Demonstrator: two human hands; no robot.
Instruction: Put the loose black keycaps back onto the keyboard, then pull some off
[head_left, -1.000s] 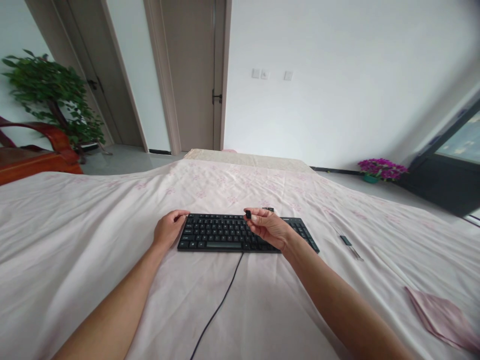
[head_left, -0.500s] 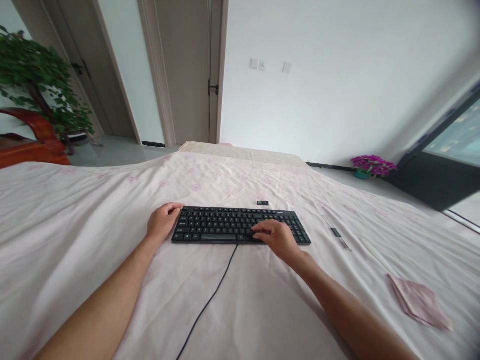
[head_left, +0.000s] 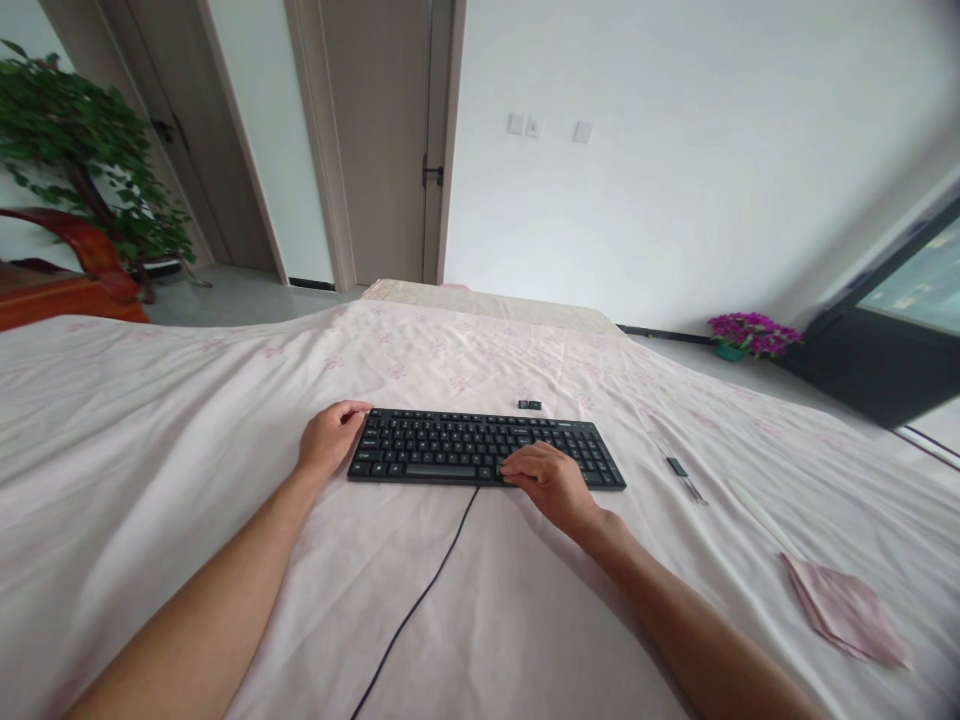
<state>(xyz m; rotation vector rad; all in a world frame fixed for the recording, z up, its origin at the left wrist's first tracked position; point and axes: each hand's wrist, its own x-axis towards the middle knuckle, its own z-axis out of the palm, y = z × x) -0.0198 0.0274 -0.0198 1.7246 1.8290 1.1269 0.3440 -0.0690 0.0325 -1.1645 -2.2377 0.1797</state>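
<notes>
A black keyboard [head_left: 480, 447] lies flat on the pink sheet [head_left: 187, 420], and its cable [head_left: 420, 600] runs toward me. My left hand [head_left: 328, 440] is curled around the keyboard's left end, thumb on top. My right hand [head_left: 547, 478] rests on the front key row just right of the space bar. Its fingertips are pinched together and pressed down. The small black keycap it carried is hidden beneath them. Two loose black keycaps [head_left: 529, 404] lie on the sheet just beyond the keyboard's far edge.
A thin tool with a dark grip [head_left: 679, 468] lies right of the keyboard. A folded pink cloth [head_left: 844, 610] sits further right, near me. Beyond the bed are doors, a green plant [head_left: 82, 150] and a pot of purple flowers [head_left: 750, 335].
My right hand, which held a small black keycap up above the keyboard, came down onto the front key row and stayed there. The left hand kept its hold on the keyboard's end.
</notes>
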